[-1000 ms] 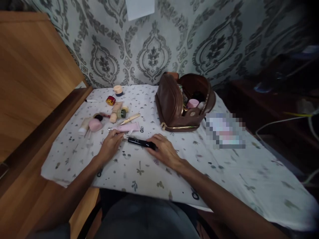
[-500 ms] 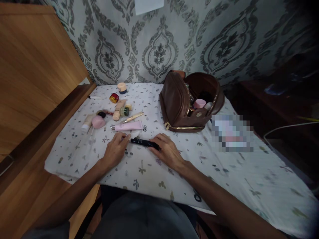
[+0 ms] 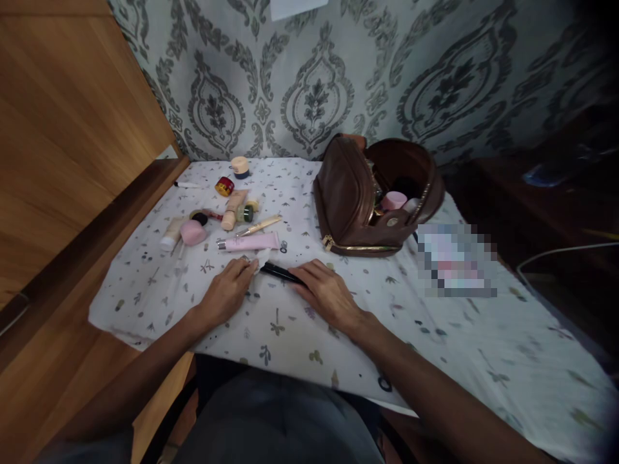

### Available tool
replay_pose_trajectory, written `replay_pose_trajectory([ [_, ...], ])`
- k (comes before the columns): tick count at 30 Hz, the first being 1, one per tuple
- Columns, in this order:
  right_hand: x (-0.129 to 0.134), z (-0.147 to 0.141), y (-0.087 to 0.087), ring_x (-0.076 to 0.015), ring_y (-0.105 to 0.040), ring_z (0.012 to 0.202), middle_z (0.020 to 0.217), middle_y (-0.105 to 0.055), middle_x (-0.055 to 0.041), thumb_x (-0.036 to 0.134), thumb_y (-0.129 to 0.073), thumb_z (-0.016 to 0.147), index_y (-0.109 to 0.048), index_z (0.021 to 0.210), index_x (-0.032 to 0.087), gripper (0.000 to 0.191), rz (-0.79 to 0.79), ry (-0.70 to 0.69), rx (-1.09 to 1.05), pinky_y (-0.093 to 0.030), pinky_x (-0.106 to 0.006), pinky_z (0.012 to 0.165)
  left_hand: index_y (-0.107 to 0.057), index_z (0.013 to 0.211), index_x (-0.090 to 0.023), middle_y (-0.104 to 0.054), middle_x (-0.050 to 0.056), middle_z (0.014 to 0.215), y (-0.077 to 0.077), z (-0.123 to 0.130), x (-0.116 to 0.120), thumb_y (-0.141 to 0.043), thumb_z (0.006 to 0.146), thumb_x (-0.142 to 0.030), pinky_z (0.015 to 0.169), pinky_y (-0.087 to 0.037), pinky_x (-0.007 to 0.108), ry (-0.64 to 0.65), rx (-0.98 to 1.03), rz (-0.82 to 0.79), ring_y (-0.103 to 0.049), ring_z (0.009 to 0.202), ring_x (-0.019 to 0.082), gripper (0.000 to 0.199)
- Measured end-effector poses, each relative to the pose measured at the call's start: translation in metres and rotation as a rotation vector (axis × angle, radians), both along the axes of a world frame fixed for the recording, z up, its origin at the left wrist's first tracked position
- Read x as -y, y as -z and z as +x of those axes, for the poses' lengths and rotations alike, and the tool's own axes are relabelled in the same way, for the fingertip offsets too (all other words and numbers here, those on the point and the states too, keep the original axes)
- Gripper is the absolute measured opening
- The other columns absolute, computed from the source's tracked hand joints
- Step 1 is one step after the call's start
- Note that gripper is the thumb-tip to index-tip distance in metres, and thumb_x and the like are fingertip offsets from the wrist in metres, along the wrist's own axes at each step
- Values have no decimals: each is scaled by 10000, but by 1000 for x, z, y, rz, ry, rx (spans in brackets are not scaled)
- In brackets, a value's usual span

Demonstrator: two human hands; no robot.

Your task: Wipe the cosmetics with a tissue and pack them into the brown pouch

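My right hand is closed round one end of a slim black cosmetic tube, which points to the left above the cloth. At the tube's other end, my left hand pinches a crumpled white tissue against it. My fingers partly hide the tissue. Just beyond the hands lies a pink squeeze tube with a silvery cap. A thin gold pen-like stick rests behind that.
A brown makeup bag stands open at the back, with a pink-lidded item inside. Left of it lie a pink sponge, a red jar, a cream-lidded jar and several other cosmetics. A pixelated object is at right.
The black tube has turned in my right hand, so its printed lettering no longer shows. More of the white tissue shows at its left end. The whole view has shifted slightly.
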State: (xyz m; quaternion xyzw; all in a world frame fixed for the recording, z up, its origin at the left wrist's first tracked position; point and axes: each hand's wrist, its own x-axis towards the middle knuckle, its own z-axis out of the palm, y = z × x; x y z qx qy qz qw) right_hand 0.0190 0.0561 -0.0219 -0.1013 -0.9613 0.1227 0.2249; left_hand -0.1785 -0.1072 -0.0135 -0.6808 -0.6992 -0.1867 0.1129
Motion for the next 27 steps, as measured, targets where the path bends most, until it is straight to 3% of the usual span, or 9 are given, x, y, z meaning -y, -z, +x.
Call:
replay_pose_trajectory([
  [2, 0, -1, 2, -256, -605, 969, 1015, -684, -112, 227, -585, 934, -658, 1150, 165, 236, -68, -19, -1, -538, -374, 803, -520, 1312, -218, -612, 72, 992, -2, -4, -2, -363, 1020, -202, 774, -555, 324, 13, 36, -9, -588, 916, 197, 332],
  [6, 1, -2, -1, -229, -630, 905, 953, -688, -95, 207, -551, 933, -670, 1120, 173, 224, -338, -42, -42, -529, -361, 806, -591, 1236, -221, -600, 48, 944, -4, -12, -9, -360, 1036, -306, 737, -537, 290, 9, 78, -25, -595, 858, 175, 317],
  [10, 1, -1, -10, -182, -622, 765, 853, -694, -53, 358, -569, 923, -704, 997, 172, 242, -807, -38, -92, -490, -301, 696, -630, 1221, -218, -588, 72, 1019, -8, -15, -13, -375, 1027, -329, 739, -519, 291, -38, 109, 4, -595, 896, 183, 340],
  [13, 0, -1, -15, -119, -507, 578, 678, -619, -5, 520, -641, 848, -710, 909, 157, 374, -1221, -45, -71, -390, -239, 526, -638, 1183, -201, -597, 90, 1063, -14, -14, -14, -373, 1022, -336, 820, -503, 314, -47, 170, 41, -592, 966, 196, 338],
  [15, 1, -2, -16, -91, -439, 523, 652, -597, 4, 589, -693, 776, -705, 877, 148, 452, -1423, -53, -41, -327, -221, 473, -651, 1049, -181, -620, 69, 942, -19, -13, -15, -371, 1018, -342, 780, -484, 296, -20, 230, 25, -596, 868, 182, 324],
  [17, 3, -2, -16, -84, -436, 521, 680, -616, -9, 620, -722, 730, -704, 877, 141, 501, -1505, -63, -12, -316, -217, 463, -611, 840, -185, -581, 17, 740, -23, -10, -16, -370, 1009, -345, 665, -432, 268, -20, 299, -15, -545, 683, 152, 335],
  [20, 8, -1, -16, -105, -482, 548, 692, -616, -10, 613, -679, 782, -713, 940, 149, 491, -1346, -77, 4, -358, -226, 481, -456, 640, -207, -447, -37, 567, -26, -6, -22, -374, 985, -355, 572, -330, 256, -130, 456, -9, -416, 540, 121, 384],
  [24, 15, 4, -15, -192, -621, 793, 894, -675, -72, 450, -560, 938, -701, 1083, 170, 345, -757, -126, -117, -511, -305, 681, -341, 555, -213, -372, -48, 517, -22, -3, -31, -424, 945, -452, 537, -295, 246, -285, 779, 96, -378, 526, 110, 465],
  [27, 18, 5, -11, -233, -633, 918, 982, -682, -113, 330, -490, 985, -663, 1190, 183, 306, -363, -150, -159, -547, -376, 808, -392, 541, -205, -396, -46, 495, -16, -1, -38, -501, 893, -571, 475, -294, 228, -376, 1157, 115, -392, 485, 101, 520],
])
